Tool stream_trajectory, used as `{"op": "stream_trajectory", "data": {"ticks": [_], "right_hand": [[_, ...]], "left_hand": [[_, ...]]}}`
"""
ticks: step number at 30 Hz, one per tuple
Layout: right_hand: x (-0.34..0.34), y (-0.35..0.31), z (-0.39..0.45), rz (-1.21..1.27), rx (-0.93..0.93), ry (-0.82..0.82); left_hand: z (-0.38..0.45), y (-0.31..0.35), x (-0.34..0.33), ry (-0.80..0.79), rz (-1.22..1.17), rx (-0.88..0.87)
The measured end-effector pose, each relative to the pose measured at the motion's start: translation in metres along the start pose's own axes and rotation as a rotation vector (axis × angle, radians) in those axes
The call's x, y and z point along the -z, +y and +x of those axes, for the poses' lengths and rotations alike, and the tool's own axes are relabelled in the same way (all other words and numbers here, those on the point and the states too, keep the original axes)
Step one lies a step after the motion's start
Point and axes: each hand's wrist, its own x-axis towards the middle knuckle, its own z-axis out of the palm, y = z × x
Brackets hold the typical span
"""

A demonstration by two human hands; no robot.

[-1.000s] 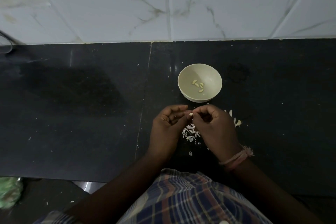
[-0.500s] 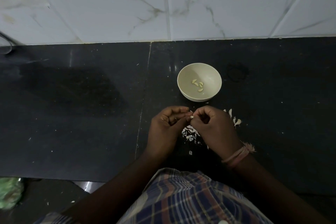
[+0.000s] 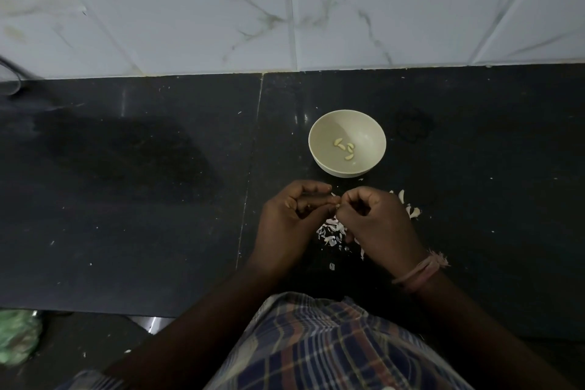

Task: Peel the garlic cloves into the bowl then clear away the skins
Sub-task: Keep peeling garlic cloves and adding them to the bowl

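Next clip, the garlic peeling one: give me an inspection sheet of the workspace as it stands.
Surface: black stone counter with a seam left of the bowl, flecked with pale specks.
Job's things: cream bowl upright, holding a few peeled cloves; a small clove pinched between both hands' fingertips.
Clutter: skins heaped on the counter under the hands; more pale pieces just right of the right hand, skins or cloves not clear.
Hands: left hand and right hand meet at the clove, fingers curled; thread band on the right wrist.
Cables: a dark cable at the far left edge.
Surroundings: marbled white wall tiles; something green at lower left, unclear what.
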Motion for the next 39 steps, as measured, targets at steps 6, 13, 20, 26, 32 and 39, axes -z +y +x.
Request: {"op": "stream_trajectory", "data": {"ticks": [6,13,20,26,32,39], "right_hand": [[-0.008,0.001,0.003,0.435,-0.219,-0.033],[-0.011,0.003,0.006,0.758,-0.334,-0.028],[-0.009,0.01,0.006,0.365,-0.199,0.131],[-0.012,0.014,0.006,0.196,-0.059,0.174],[-0.009,0.012,0.004,0.055,0.175,0.12],[-0.009,0.013,0.005,0.067,0.245,0.083]], "left_hand": [[0.007,-0.005,0.001,0.011,-0.365,0.107],[0.006,-0.011,-0.012,0.066,-0.719,0.279],[0.009,-0.012,-0.012,0.127,-0.87,0.412],[0.009,-0.011,-0.011,0.158,-0.862,0.44],[0.009,-0.012,-0.012,0.143,-0.826,0.433],[0.01,-0.016,-0.01,0.176,-0.733,0.337]]}}
